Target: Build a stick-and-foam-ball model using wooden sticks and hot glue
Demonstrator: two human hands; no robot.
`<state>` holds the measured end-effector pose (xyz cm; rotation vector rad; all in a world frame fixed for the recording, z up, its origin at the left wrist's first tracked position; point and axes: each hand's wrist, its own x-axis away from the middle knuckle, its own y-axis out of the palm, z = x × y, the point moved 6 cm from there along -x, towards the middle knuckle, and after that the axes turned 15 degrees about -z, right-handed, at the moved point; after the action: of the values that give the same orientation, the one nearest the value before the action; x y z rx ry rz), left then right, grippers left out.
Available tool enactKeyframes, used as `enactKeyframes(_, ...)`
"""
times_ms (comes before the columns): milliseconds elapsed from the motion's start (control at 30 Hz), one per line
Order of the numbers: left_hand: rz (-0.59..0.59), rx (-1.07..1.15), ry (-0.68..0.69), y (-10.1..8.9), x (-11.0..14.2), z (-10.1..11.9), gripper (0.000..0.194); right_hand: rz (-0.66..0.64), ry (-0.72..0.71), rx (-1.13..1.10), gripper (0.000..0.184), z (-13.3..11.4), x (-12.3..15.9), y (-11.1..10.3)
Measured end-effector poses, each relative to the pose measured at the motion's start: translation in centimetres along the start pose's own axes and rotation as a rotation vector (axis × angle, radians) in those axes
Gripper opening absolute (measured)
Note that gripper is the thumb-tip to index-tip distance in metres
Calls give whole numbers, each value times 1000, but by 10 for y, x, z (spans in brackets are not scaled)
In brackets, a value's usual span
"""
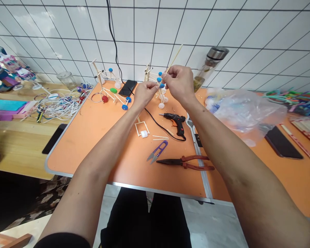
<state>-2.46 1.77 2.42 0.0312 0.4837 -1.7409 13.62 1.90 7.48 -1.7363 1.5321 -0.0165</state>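
Note:
My right hand (pixel 177 82) pinches a thin wooden stick (pixel 176 56) that rises up and to the right from its fingertips. My left hand (pixel 144 94) closes its fingertips on a stick model with blue caps (pixel 160 93), which stands on white feet just beyond the hands. Its upper part is partly hidden behind my fingers. Below the hands lie a black hot glue gun (pixel 173 122), purple-handled thread snips (pixel 157 151) and red-handled long-nose pliers (pixel 186 162). A small stick frame with a white piece (pixel 142 129) lies nearer my left forearm.
On the orange table (pixel 93 137) stand a wheeled stick model (pixel 110 94) and a black phone (pixel 127 88). A plastic bag (pixel 244 110), glass bottle (pixel 209 65) and second phone (pixel 282 146) lie right. White cables (pixel 59 105) cover the wooden surface left.

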Motion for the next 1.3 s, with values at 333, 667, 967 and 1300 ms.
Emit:
enactKeyframes(333, -149, 279, -71, 6, 77, 38, 12, -85, 105, -392, 44, -37, 63, 4)
enactKeyframes(667, -342, 479, -352, 40, 130, 28, 8, -97, 185, -652, 56, -30, 137, 6)
enactKeyframes(967, -441, 616, -483, 56, 142, 9, 5, -104, 227, -714, 59, -14, 160, 15)
enactKeyframes(1300, -413, 641, -532, 58, 145, 12, 8, -65, 253, -711, 50, -15, 167, 14)
